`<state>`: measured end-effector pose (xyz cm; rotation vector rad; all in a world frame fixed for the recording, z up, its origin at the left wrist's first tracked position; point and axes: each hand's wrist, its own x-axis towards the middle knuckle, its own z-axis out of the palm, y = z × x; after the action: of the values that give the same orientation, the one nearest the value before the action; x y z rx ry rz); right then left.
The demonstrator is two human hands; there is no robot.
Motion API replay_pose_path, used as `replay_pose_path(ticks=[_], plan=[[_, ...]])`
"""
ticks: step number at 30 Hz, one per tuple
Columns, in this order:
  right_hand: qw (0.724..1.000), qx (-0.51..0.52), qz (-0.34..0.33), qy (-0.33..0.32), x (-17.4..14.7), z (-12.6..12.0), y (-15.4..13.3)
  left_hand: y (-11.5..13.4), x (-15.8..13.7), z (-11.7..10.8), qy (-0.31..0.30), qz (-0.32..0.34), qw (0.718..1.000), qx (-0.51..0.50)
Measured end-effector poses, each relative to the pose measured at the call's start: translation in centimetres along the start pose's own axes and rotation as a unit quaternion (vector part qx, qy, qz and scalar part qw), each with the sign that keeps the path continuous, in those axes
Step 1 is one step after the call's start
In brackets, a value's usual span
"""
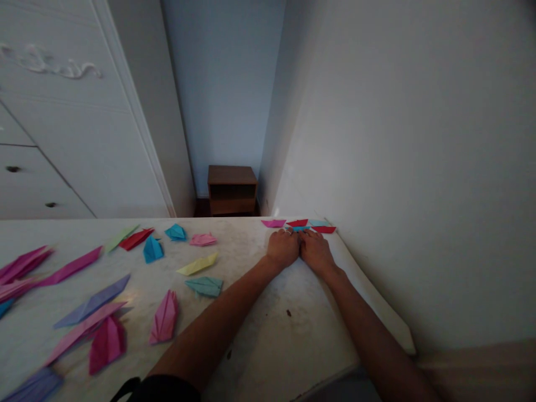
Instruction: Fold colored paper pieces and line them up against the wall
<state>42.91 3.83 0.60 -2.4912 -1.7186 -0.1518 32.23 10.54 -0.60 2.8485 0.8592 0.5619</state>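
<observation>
Both hands reach to the far right corner of the table. My left hand (285,247), with a ring on one finger, is closed with its fingertips at a blue paper boat (300,228). Close against it, my right hand (317,250) has its fingers bent onto the same boat, which they partly hide. Beyond the fingers, along the far edge, stand a magenta paper boat (273,223), a red paper boat (297,223) and a light blue one (320,223). Another red paper boat (324,229) is just right of my right hand.
Several folded papers lie across the left of the white table (259,335), among them a yellow one (198,264), a teal one (205,286) and a pink one (164,318). A wall (397,167) borders the right side. Behind stand a wardrobe (84,123) and a brown nightstand (232,176).
</observation>
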Motion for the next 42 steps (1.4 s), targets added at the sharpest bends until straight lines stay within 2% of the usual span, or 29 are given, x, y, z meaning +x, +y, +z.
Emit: replay_pose_path(ticks=[12, 18, 23, 28, 33, 36, 42], plan=[[1.0, 0.019, 0.021, 0.007, 0.1, 0.0, -0.3, -0.3, 0.1, 0.6, 0.007, 0.0, 1.0, -0.007], [1.0, 0.021, 0.002, 0.014, -0.1, 0.1, -0.3, -0.4, -0.2, 0.5, 0.011, 0.002, 1.0, -0.019], [0.999, 0.024, -0.007, 0.043, -0.1, 0.4, -0.1, -0.3, -0.5, 0.3, 0.007, 0.007, 0.999, -0.039], [0.991, 0.076, -0.055, 0.092, 0.0, 0.4, -0.3, 0.2, -1.8, -0.2, 0.009, 0.001, 0.997, -0.076], [0.967, 0.18, -0.097, 0.151, -0.1, 0.9, -1.9, 0.0, -4.1, -1.3, 0.038, -0.057, 0.986, -0.153], [0.941, 0.241, -0.164, 0.173, -0.3, 1.3, -3.2, -0.5, -5.8, -2.6, 0.065, -0.088, 0.966, -0.232], [0.88, 0.345, -0.276, 0.176, -2.3, 0.1, -7.2, -1.8, -10.8, -6.5, 0.153, -0.103, 0.947, -0.261]])
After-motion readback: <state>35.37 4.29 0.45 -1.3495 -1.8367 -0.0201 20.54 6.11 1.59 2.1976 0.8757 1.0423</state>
